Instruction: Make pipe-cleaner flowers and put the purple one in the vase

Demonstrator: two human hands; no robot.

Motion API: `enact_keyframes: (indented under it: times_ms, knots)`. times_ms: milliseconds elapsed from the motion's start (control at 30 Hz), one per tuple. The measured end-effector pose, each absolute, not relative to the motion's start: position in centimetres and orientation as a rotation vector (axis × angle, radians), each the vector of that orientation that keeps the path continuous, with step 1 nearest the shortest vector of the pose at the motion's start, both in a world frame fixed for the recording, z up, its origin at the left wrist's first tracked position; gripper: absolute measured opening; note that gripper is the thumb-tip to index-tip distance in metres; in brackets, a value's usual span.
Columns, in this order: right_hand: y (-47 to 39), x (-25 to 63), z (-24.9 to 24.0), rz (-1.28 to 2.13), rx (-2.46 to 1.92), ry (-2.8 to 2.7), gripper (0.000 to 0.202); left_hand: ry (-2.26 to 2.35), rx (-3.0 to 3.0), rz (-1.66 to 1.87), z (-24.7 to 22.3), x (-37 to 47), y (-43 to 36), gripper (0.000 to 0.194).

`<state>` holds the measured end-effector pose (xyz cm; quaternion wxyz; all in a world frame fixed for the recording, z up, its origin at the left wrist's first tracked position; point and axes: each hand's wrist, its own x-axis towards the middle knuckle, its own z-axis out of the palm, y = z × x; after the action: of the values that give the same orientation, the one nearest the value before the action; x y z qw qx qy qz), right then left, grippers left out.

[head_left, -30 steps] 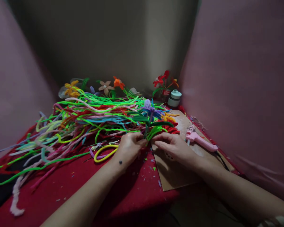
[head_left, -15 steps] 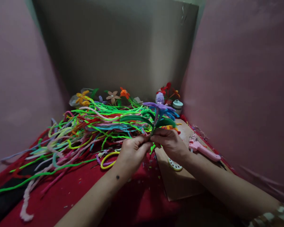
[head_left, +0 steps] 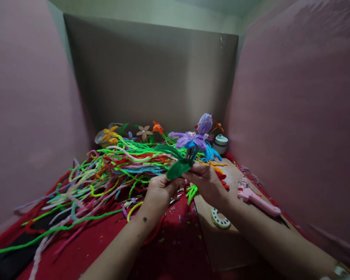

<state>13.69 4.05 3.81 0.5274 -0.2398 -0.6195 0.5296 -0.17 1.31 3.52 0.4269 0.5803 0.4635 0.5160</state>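
Observation:
A small bunch of pipe-cleaner flowers stands upright between my two hands. It has an open purple flower, a lavender bud, blue petals and dark green leaves. My left hand is closed at the lower end, fingers pinched just under a broad green leaf that faces me. Closed around the stems from the other side, my right hand has its fingertips close to the left ones. The stem ends are hidden by my fingers. Bright green stem ends show below my right hand.
A heap of colourful pipe cleaners spreads over the red cloth on the left. On the right, a pink glue gun and a tape roll lie on a brown board. A lidded jar stands behind.
The bunch has turned and tipped, so the purple flower's top and a broad leaf now face me. Both hands still hold it. My view has tilted up slightly.

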Motion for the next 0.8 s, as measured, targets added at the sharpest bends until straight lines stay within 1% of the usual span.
enact_keyframes:
  times_ms: [100,167,233,333,433,533,600,633,700,800]
  knots:
    - [3.9,13.7,3.6,1.228,-0.593,-1.471,0.018,1.273,1.536,1.342,3.0,0.3,1.1,0.024]
    - [3.8,13.9,3.4,1.232,-0.593,-1.478,0.019,1.301,1.569,1.343,2.8,0.7,0.9,0.025]
    - [3.7,14.3,3.3,1.195,-0.597,-1.521,0.018,1.272,1.583,1.322,3.0,1.1,0.7,0.02]
    - [3.8,14.7,3.2,1.057,-0.626,-1.583,0.018,1.179,1.591,1.239,4.0,1.0,0.9,0.007]
    - [4.1,15.1,3.2,1.011,-0.644,-1.57,0.021,1.238,1.481,1.128,5.1,-0.2,1.4,0.017]
    - [4.3,15.3,3.2,1.07,-0.606,-1.547,0.022,1.236,1.288,1.241,5.7,-1.6,1.8,0.026]
    - [4.1,15.3,3.3,1.113,-0.565,-1.58,0.021,1.151,1.291,1.323,5.9,-1.9,1.9,0.028]
    - [4.0,15.3,3.4,1.134,-0.549,-1.602,0.021,1.096,1.31,1.351,6.0,-1.7,1.8,0.027]
    - [3.8,15.1,3.3,1.194,-0.506,-1.617,0.02,0.96,1.369,1.352,6.1,-1.0,1.6,0.015]
    - [3.9,14.5,2.6,1.389,-0.416,-1.518,0.02,0.759,1.386,1.325,6.2,0.4,1.3,0.014]
